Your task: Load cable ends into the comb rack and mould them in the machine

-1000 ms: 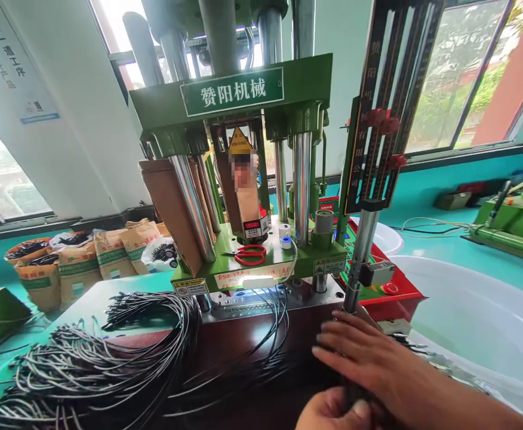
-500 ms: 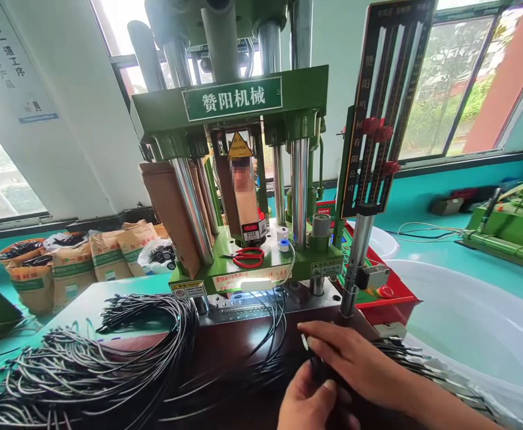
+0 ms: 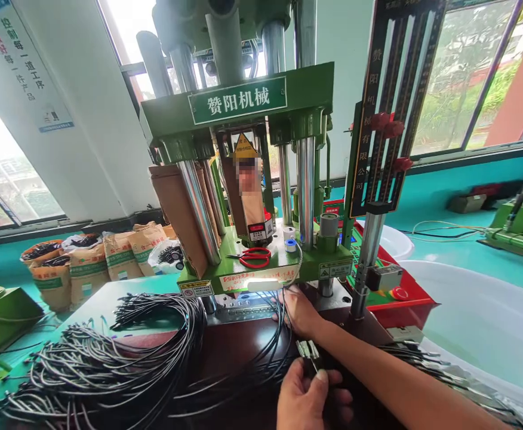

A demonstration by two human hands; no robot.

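The metal pieces (image 3: 307, 350) stand up just above the thumb and fingertips of the left hand (image 3: 304, 397), which is closed in a pinch around their dark lower part; they look silvery and shiny, set side by side, slim and upright; from where I stand, the right hand (image 3: 298, 310) is farther in, at the thin black cables (image 3: 276, 340) coming out under the front of the green press (image 3: 243, 272), its fingers partly hidden, so I can't tell whether they grip; red-handled scissors (image 3: 256, 257) lie on the press above; a big looped cable bundle (image 3: 122, 370) spreads off to the left
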